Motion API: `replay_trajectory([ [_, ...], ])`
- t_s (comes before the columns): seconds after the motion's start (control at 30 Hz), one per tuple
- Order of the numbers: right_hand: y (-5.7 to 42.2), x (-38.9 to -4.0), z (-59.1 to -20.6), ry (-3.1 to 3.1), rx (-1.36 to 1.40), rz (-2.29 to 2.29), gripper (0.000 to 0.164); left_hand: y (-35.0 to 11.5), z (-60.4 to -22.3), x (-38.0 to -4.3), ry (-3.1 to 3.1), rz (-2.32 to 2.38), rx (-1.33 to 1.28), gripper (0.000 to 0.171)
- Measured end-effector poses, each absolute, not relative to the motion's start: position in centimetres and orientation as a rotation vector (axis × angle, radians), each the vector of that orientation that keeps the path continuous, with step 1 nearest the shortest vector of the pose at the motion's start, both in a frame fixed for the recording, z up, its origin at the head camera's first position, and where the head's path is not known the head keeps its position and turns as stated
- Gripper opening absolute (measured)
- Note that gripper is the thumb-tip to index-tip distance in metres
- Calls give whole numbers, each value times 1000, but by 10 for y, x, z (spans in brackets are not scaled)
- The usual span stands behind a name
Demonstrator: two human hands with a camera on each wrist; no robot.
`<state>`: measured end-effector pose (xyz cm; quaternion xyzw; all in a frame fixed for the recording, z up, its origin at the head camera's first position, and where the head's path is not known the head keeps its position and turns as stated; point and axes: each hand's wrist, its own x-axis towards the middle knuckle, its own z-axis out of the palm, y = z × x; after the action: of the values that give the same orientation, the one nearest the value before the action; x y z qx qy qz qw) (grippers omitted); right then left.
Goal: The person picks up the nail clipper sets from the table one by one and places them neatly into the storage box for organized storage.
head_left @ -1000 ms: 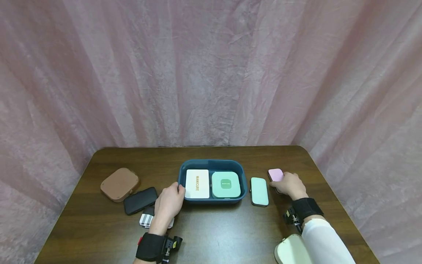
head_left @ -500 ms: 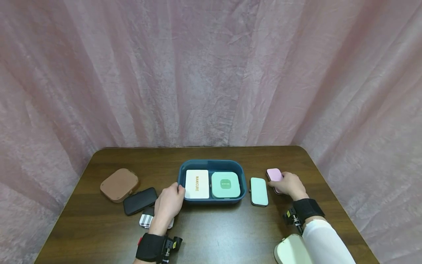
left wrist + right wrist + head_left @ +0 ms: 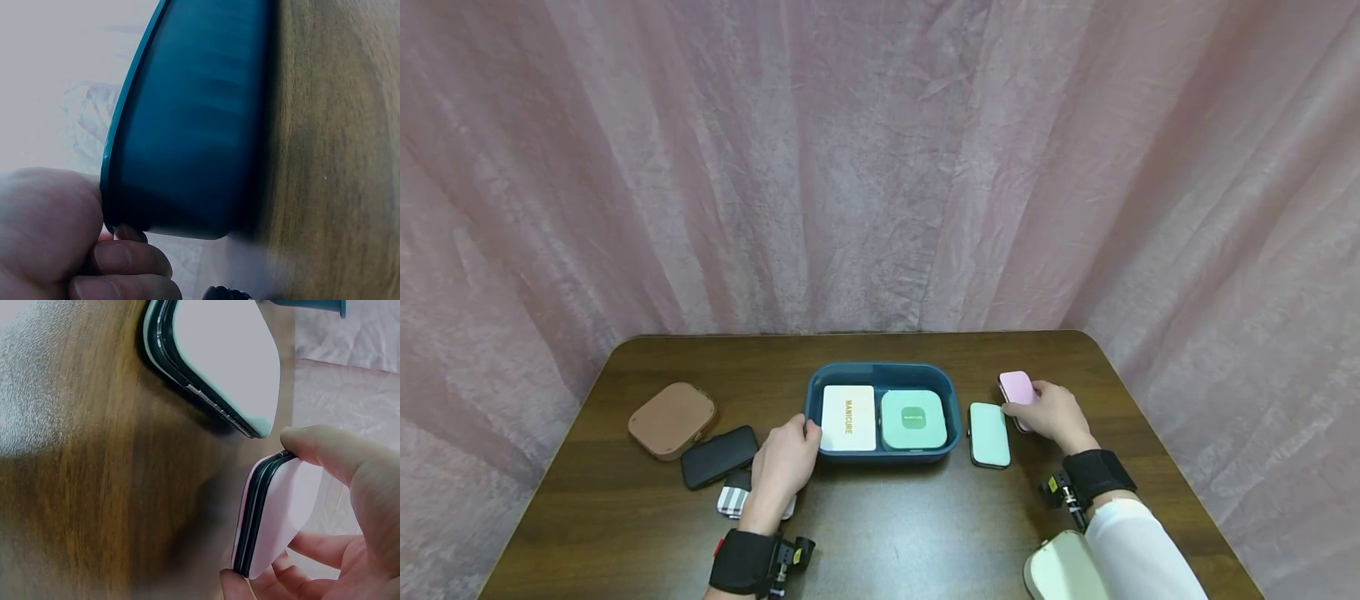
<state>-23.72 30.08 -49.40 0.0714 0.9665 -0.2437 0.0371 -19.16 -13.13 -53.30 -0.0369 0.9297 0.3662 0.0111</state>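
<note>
A blue divided tray (image 3: pixel 883 372) stands mid-table. It holds a white case marked MANICURE (image 3: pixel 848 419) in its left compartment and a mint square case (image 3: pixel 913 419) in its right one. My left hand (image 3: pixel 786 462) pinches the tray's near left corner; in the left wrist view the curled fingers (image 3: pixel 131 257) sit at its rim. To the right, my right hand (image 3: pixel 1054 414) holds a slim pink case (image 3: pixel 289 512) by its edges between thumb and fingers. The pink case appears raised from the table, beside a mint oblong case (image 3: pixel 989 435) that lies flat.
At the left lie a brown case (image 3: pixel 672 419), a black case (image 3: pixel 720 456) and a checked case (image 3: pixel 732 501) partly under my left forearm. A pale green case (image 3: pixel 1066 568) lies near the front, partly covered by my right sleeve. A pink curtain (image 3: pixel 880 167) hangs behind the table.
My right hand has taken hold of the pink case and moved it slightly left and up, closer to the mint oblong case. The left hand and tray have stayed still.
</note>
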Motion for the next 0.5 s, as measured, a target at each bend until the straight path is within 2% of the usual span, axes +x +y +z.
replay_trajectory([
  [0.5,285,-240,-485,3010,105,-804,85,-131,-531,-191,2883,1146,-126,33],
])
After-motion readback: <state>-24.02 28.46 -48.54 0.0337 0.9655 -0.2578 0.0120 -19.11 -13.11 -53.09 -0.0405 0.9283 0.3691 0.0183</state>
